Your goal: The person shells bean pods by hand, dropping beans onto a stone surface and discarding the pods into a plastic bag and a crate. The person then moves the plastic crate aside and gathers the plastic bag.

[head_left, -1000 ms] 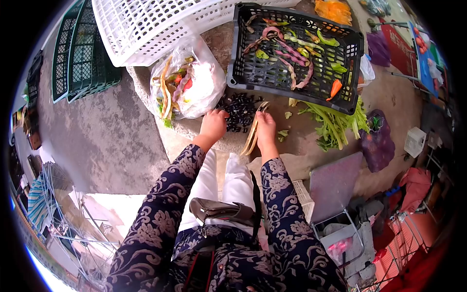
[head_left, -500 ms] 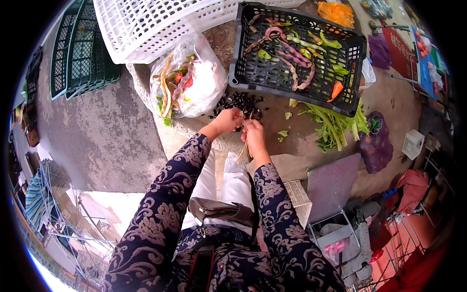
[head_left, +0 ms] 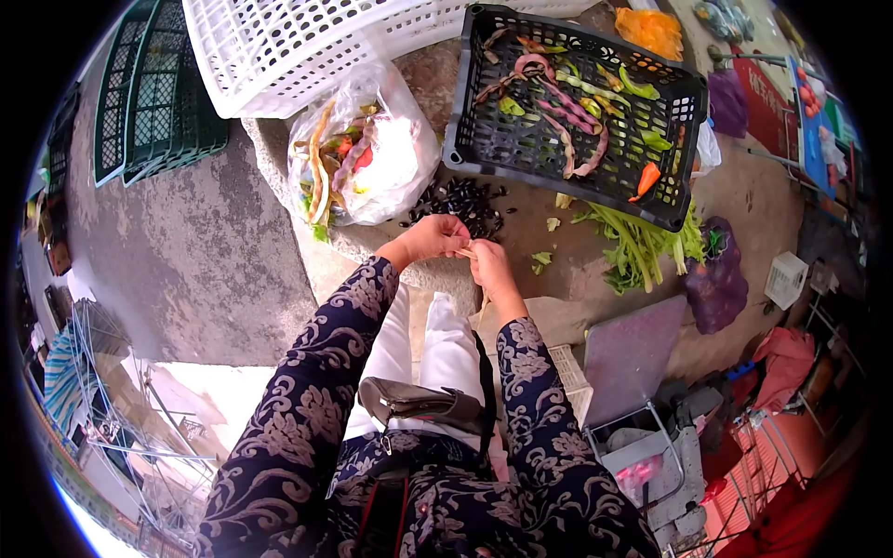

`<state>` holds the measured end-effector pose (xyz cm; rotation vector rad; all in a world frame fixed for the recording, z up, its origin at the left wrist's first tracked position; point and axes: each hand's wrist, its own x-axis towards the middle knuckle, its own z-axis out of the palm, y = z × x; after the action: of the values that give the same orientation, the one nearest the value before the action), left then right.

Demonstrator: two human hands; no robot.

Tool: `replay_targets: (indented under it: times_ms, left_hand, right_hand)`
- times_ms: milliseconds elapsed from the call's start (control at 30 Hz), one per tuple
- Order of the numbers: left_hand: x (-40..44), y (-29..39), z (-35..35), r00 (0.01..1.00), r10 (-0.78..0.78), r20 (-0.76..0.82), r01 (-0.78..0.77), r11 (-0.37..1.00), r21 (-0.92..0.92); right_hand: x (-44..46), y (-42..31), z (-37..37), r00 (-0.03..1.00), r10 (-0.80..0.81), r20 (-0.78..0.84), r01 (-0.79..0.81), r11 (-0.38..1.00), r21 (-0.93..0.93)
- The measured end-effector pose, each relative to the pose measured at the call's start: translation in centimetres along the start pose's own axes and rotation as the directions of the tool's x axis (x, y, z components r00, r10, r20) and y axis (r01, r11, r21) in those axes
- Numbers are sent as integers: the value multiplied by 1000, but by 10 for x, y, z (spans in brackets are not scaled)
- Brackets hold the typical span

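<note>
My left hand point(head_left: 435, 238) and my right hand point(head_left: 490, 267) meet just in front of a pile of dark, shiny beans point(head_left: 462, 203) on the stone surface. Both are closed, fingertips pinching a thin, pale bean pod point(head_left: 467, 252) between them. Most of the pod is hidden by the fingers. Beyond my left hand, a clear plastic bag point(head_left: 406, 163) holds long pods and colourful vegetable scraps. To the upper right, a black plastic crate point(head_left: 507, 158) contains purple and green bean pods, leaves and an orange pepper.
Green stalks point(head_left: 625, 244) lie beneath the crate's near right edge, next to a purple net sack point(head_left: 721, 288). A white crate point(head_left: 270, 98) stands at the back, with dark green crates point(head_left: 172, 112) at left. A folding cart point(head_left: 642, 442) is at lower right.
My hands have come together more closely, with the right fingertips now against the left. The pod lies more sideways between them; before, it hung down below my right hand.
</note>
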<state>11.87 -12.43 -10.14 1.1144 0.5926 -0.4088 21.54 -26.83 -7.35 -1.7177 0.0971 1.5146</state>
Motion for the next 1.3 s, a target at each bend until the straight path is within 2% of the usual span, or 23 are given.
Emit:
replay_targets:
  times_ms: [100, 167, 233, 333, 433, 500, 567, 600, 633, 700, 767, 800, 833, 867, 900, 933, 967, 1000, 1033, 1067, 1133, 1233, 1300]
  left_hand:
    - [-3, 4, 1, 993, 78, -92, -57, 976, 212]
    - [-5, 2, 2, 968, 126, -218, -51, 946, 319]
    - [-10, 1, 3, 861, 419, -288, -199, 799, 568]
    - [-35, 13, 2, 847, 323, -422, -51, 840, 541]
    - [-87, 53, -11, 758, 271, -593, 51, 882, 468]
    - [-112, 52, -33, 534, 387, -752, 65, 868, 493]
    - [-129, 37, -64, 333, 576, -746, 197, 732, 653]
    - [-132, 24, -79, 294, 537, -791, 253, 754, 606]
    - [-139, 32, -87, 317, 458, -831, 410, 724, 555]
    - [-136, 19, -112, 259, 549, -795, 402, 687, 605]
    - [-121, -7, -148, 179, 395, -901, 197, 883, 426]
    - [-117, -16, -158, 156, 300, -941, 85, 945, 315]
    - [-117, -13, -162, 179, 228, -957, 60, 969, 242]
    - [-118, -5, -166, 201, 158, -967, 37, 985, 168]
    - [-119, -1, -170, 227, 89, -970, 16, 995, 95]
    - [-115, -8, -174, 341, 83, -936, -31, 997, 77]
    - [-113, -14, -180, 461, 78, -884, 25, 995, 101]
    - [-114, -11, -180, 455, 89, -886, 12, 994, 106]
    - [-117, -9, -179, 448, 98, -888, -1, 994, 109]
    - [-121, -6, -178, 448, 89, -889, -205, 979, -5]
    - [-136, 14, -175, 450, 75, -890, -573, 789, -223]
    - [-173, 55, -166, 518, -34, -855, -681, 589, -436]
    - [-185, 69, -163, 558, -8, -830, -689, 552, -469]
  right_hand:
    - [-14, -15, 6, 998, 65, -12, -63, 992, 113]
    - [-8, -10, -2, 985, -99, -142, 67, 975, -212]
    - [-13, -20, 1, 896, -359, -263, 202, 854, -479]
    - [-38, -53, 12, 894, -378, -241, 219, 838, -500]
    - [-70, -109, 45, 971, -206, -122, 206, 978, -18]
    - [-86, -143, 75, 939, -343, -15, 336, 910, 245]
    - [-95, -178, 100, 836, -546, 48, 481, 773, 413]
    - [-94, -193, 113, 766, -641, 53, 564, 708, 425]
    - [-89, -206, 124, 685, -727, 55, 638, 634, 437]
    - [-71, -226, 150, 611, -790, 56, 691, 566, 449]
    - [-33, -225, 169, 596, -797, 96, 760, 598, 253]
    - [-1, -216, 178, 459, -879, 126, 888, 449, -102]
    - [24, -206, 185, 321, -923, 211, 880, 209, -427]
    - [29, -201, 191, 396, -837, 378, 745, 52, -666]
    - [30, -191, 200, 475, -748, 463, 702, 5, -712]
    - [34, -181, 205, 458, -671, 583, 708, -121, -696]
    - [38, -172, 207, 443, -576, 687, 711, -242, -661]
    - [40, -167, 207, 388, -515, 764, 696, -379, -609]
    - [42, -163, 207, 425, -492, 760, 675, -387, -628]
    - [44, -160, 207, 460, -467, 755, 654, -397, -644]
    - [48, -159, 204, 498, -479, 723, 636, -364, -680]
    - [51, -162, 191, 517, -502, 693, 612, -349, -709]
    - [51, -164, 189, 547, -546, 634, 515, -377, -770]
